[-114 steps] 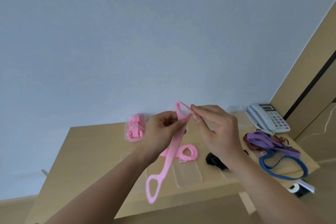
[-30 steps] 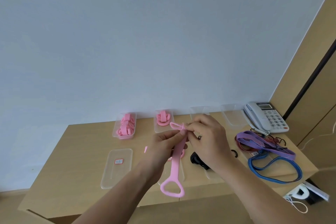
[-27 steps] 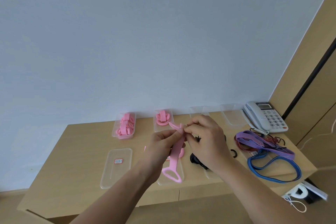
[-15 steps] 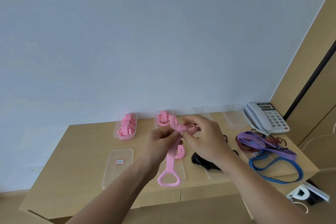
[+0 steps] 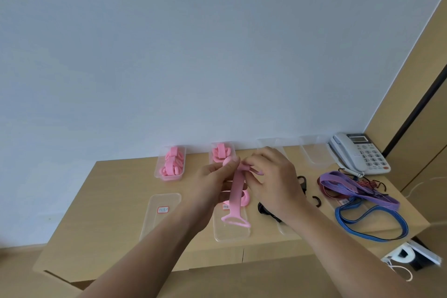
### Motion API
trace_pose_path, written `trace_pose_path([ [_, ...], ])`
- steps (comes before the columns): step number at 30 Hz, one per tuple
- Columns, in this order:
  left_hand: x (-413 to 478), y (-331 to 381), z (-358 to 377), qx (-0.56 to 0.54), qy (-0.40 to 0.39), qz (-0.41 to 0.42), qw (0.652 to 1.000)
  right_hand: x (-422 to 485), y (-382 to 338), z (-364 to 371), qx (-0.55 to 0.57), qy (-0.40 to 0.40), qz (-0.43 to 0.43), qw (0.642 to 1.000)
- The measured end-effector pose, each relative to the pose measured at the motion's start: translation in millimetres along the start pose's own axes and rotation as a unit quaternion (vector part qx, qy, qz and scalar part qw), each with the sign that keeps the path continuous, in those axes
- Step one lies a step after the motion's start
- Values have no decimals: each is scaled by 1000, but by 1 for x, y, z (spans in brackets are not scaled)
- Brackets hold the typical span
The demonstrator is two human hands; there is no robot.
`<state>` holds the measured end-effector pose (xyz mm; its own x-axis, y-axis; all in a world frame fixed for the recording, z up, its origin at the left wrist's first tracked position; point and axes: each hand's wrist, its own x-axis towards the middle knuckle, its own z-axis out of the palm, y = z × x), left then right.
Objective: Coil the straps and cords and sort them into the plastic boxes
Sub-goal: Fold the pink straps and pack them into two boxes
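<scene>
We are pinching the rolled top of the pink strap [image 5: 235,191] between our left hand [image 5: 215,182] and right hand [image 5: 273,178], its looped tail dangling above the clear plastic box [image 5: 232,234] on the wooden table [image 5: 108,213].

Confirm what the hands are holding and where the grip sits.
The left hand and right hand both pinch the pink strap at its curled upper end. The rest hangs down, loop end lowest.

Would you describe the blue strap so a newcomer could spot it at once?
On the wooden table, look right, in front of the white telephone. The blue strap is the open loop nearest the front edge, unlike the purple strap behind.
</scene>
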<state>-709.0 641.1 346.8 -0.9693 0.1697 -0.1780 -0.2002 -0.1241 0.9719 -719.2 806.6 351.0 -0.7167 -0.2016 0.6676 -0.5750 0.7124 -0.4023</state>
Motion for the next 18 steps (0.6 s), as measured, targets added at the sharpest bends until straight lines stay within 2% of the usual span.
trace_pose_path([
  [3, 2, 0, -2, -24, -13, -2, 1000, -3, 2, 2, -10, 1, -27, 1000],
  [7, 7, -3, -1, -63, -17, -9, 998, -3, 4, 1, -8, -20, -22, 1000],
  [12, 9, -4, -2, -60, -48, 9, 997, -4, -1, -3, 44, -47, -16, 998],
  [15, 9, -6, 2, -20, -29, 26, 999, 1, 0, -7, 98, -38, 51, 993],
  [18, 8, -5, 8, 15, -1, 44, 999, 7, 6, -8, 92, -89, 119, 985],
])
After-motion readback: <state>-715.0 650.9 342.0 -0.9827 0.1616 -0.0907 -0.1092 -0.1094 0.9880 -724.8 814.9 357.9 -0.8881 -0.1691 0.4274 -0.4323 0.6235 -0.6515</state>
